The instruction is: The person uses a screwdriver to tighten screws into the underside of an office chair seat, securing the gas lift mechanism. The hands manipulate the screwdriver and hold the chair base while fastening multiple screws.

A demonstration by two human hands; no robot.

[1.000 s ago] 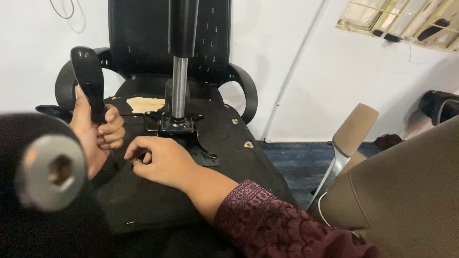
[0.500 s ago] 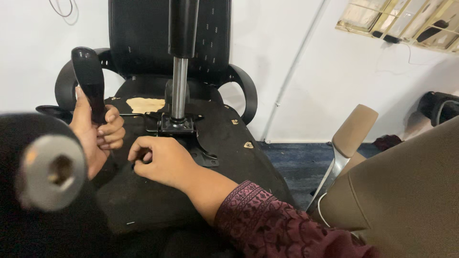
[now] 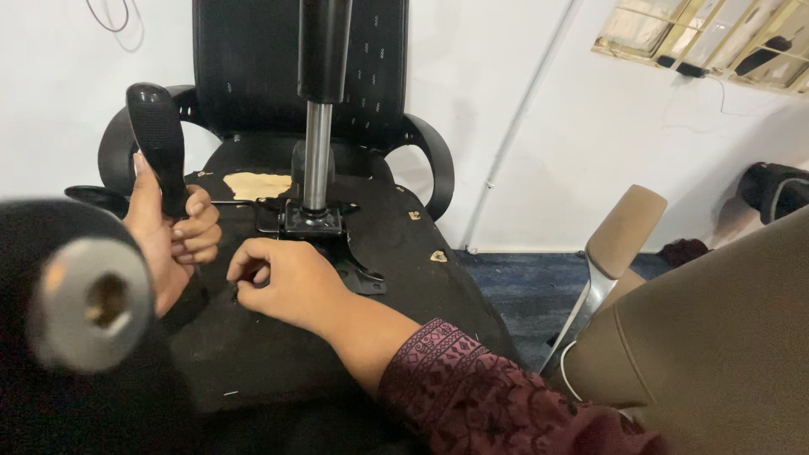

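Left hand (image 3: 173, 236) fingers wrapped round black lever (image 3: 158, 143), glossy & upright; right hand (image 3: 282, 282) fingertips pinched on upturned seat base (image 3: 278, 354).

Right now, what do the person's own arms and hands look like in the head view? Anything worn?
Both hands are bare: no gloves, rings or watch visible. The right hand leads into a maroon sleeve with a dark woven geometric band at the cuff. The left hand shows only to the wrist; no sleeve can be seen.
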